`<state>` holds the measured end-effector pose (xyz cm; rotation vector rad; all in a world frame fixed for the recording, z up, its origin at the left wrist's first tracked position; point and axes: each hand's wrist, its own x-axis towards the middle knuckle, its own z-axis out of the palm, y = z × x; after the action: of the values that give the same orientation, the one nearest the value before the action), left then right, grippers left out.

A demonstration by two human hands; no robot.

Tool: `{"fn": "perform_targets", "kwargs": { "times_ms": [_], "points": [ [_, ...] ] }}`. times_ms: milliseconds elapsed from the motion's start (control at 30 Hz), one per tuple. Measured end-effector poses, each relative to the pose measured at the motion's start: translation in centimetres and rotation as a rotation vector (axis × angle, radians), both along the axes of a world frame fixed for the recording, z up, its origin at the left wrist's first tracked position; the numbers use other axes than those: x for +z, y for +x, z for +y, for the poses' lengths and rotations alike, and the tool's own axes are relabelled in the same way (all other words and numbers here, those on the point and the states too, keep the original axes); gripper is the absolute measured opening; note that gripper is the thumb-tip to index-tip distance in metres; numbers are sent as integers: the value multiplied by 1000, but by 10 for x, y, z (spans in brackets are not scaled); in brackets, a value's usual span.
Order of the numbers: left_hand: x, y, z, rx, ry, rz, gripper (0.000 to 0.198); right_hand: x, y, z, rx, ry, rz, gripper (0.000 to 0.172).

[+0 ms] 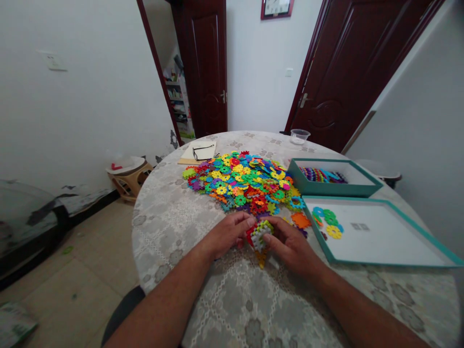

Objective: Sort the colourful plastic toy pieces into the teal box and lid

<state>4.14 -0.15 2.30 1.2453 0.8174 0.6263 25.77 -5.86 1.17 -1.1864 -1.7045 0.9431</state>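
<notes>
Between my hands is a small block built from interlocking plastic pieces point(261, 237), with grey, red and yellow-green faces and a yellow-orange part pointing down. My right hand point(290, 244) grips it from the right, its thumb pressed on the grey face. On the other side, my left hand point(230, 234) has thumb and fingers closed at the red edge; the fingertips are partly hidden. Just beyond both hands spreads a large pile of colourful gear-shaped plastic pieces point(239, 176). An orange square piece point(300, 220) lies by my right hand.
At the right stands a teal box point(326, 186) with rows of pieces inside. Its shallow lid point(384, 241) lies in front, holding several loose discs. Glasses point(203, 152) rest on a notebook at the back left. A clear plastic bowl point(300, 136) sits near the far edge.
</notes>
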Motion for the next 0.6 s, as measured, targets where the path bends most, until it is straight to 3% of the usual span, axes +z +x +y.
{"fn": "perform_targets", "kwargs": {
  "times_ms": [133, 200, 300, 433, 600],
  "points": [
    [4, -3, 2, 51, 172, 162, 43, 0, 0, 0, -24, -13, -63, 44],
    [5, -7, 7, 201, 390, 331, 39, -1, 2, 2, -59, -8, -60, 45],
    [-1, -13, 16, 387, 739, 595, 17, -5, 6, 7, -132, -30, -7, 46],
    [-19, -14, 22, 256, 932, 829, 34, -9, 7, 12, -135, -80, 70, 43],
    [-30, -7, 24, 218, 929, 917, 29, -5, 1, 10, -42, -82, 50, 29]
  ]
}}
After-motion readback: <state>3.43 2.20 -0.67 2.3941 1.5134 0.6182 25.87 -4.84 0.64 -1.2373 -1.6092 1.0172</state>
